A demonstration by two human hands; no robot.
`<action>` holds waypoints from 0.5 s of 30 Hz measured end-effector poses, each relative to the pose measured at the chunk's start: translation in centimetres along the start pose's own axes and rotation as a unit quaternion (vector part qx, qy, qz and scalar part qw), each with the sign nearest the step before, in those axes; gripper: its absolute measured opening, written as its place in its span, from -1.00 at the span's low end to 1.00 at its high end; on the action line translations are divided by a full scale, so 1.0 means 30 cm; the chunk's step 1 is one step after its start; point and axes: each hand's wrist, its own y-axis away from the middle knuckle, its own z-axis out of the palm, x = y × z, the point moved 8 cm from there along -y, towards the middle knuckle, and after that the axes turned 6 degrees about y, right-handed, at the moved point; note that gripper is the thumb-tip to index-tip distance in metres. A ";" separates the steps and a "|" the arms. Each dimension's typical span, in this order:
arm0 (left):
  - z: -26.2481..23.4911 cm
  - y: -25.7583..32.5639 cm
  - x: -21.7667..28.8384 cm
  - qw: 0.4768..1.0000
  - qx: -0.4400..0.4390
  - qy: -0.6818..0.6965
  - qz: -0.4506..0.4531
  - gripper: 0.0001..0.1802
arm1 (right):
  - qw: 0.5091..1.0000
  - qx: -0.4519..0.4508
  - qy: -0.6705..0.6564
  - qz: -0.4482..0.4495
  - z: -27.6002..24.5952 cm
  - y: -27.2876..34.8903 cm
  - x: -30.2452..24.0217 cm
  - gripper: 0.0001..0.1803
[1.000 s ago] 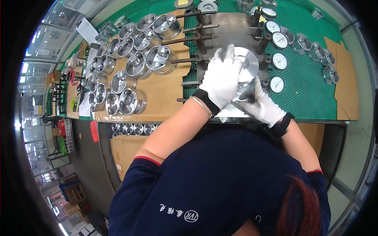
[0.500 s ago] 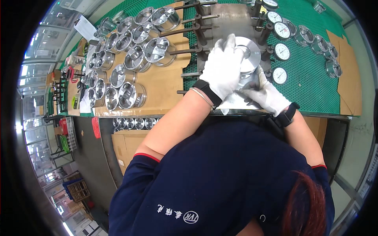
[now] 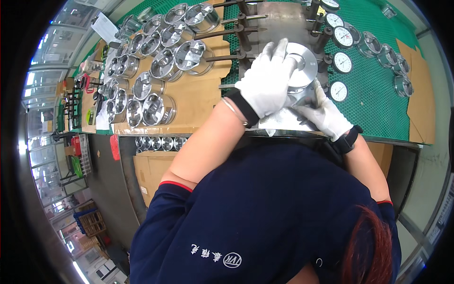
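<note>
A round, bright metal piston (image 3: 307, 66) lies with its flat face up on a steel gauge fixture (image 3: 283, 21). My left hand (image 3: 267, 83), in a white glove, rests over the piston's left side, with fingers pointing away from me and some laid on its face. On the near right side, my right hand (image 3: 327, 116), also gloved, has its fingers bent against the piston's lower edge. Its thumb reaches left below that edge. Both hands hold the piston between them; its underside is hidden. Several white dial gauges (image 3: 342, 62) line the fixture's right side.
Several shiny pistons (image 3: 194, 57) stand on cardboard (image 3: 196, 111) at the left. More metal rings or pistons (image 3: 369, 45) stand on the green mat (image 3: 369, 109) at the right. Steel rods (image 3: 222, 59) stick out from the fixture's left posts.
The whole view has shifted slightly. My left wrist has moved a little to the left, with the fingers still on the piston. My right hand keeps nearly the same grip.
</note>
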 end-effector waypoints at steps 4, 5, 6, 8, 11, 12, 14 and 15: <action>-0.036 0.002 -0.098 0.861 -0.003 0.461 -0.217 -0.23 | 1.000 0.003 -0.020 -0.016 0.005 -0.006 0.031 0.18; -0.059 0.003 -0.113 0.837 0.049 0.502 -0.210 -0.25 | 1.000 0.005 -0.022 -0.010 0.005 -0.007 0.034 0.17; -0.079 0.008 -0.131 0.810 0.100 0.542 -0.203 -0.27 | 1.000 0.005 -0.029 -0.009 0.006 -0.007 0.035 0.16; -0.087 0.011 -0.155 0.824 0.098 0.523 -0.197 -0.29 | 0.999 0.003 -0.036 -0.009 0.010 -0.004 0.033 0.14; -0.088 0.011 -0.154 0.822 0.097 0.520 -0.212 -0.31 | 1.000 0.004 -0.031 0.006 0.006 0.006 0.016 0.13; -0.084 0.012 -0.139 0.812 0.110 0.535 -0.207 -0.32 | 0.999 0.004 -0.037 0.000 0.008 0.005 0.019 0.13; -0.077 0.007 -0.113 0.800 0.125 0.554 -0.195 -0.35 | 0.999 0.004 -0.049 -0.011 0.010 0.002 0.028 0.13; -0.075 0.005 -0.101 0.799 0.126 0.557 -0.188 -0.37 | 0.999 0.005 -0.052 -0.014 0.009 0.001 0.030 0.13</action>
